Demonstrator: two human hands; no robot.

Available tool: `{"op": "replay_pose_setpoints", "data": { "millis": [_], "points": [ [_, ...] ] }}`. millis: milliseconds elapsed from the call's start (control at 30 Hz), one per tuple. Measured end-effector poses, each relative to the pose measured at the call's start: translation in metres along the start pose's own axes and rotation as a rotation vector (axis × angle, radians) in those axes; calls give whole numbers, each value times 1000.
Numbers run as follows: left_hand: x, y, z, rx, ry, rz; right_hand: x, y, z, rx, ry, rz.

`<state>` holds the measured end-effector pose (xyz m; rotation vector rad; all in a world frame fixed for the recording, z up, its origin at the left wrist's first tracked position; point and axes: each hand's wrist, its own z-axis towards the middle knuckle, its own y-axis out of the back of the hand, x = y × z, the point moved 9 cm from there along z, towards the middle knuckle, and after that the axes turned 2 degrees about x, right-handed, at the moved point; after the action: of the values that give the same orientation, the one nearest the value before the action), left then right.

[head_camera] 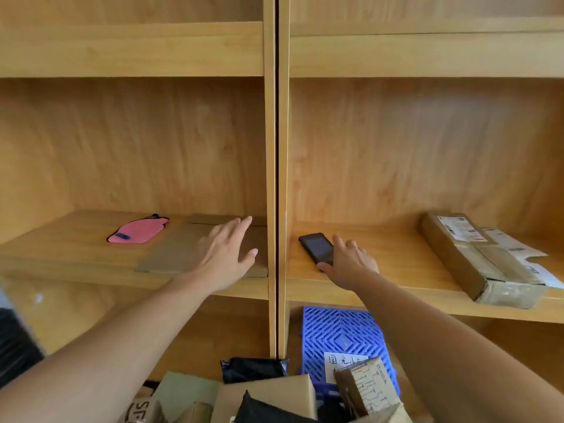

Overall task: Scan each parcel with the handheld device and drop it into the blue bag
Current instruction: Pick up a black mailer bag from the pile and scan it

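black handheld device lies touching right hand fingertips, ungrasped.

Pink pouch, blue lattice crate

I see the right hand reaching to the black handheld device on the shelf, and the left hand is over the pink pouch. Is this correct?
Not quite. In the head view, the left hand is open over the flat brown cardboard parcel, not the pink pouch, which lies apart, further left on the same shelf. The rest holds: the right hand reaches to the black handheld device on the shelf.
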<state>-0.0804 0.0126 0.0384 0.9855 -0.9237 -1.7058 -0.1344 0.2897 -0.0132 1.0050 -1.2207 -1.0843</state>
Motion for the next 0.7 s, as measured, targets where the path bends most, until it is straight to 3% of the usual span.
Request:
{"op": "replay_pose_setpoints", "data": {
  "millis": [233, 367, 700],
  "points": [
    [11, -4, -13, 65, 52, -119, -2, -36, 18, 71, -58, -39],
    [22, 3, -24, 59, 48, -35, -8, -35, 12, 35, -72, -45],
    [11, -6, -34, 30, -22, -36, -41, -30, -21, 124, -120, -111]
  ]
}}
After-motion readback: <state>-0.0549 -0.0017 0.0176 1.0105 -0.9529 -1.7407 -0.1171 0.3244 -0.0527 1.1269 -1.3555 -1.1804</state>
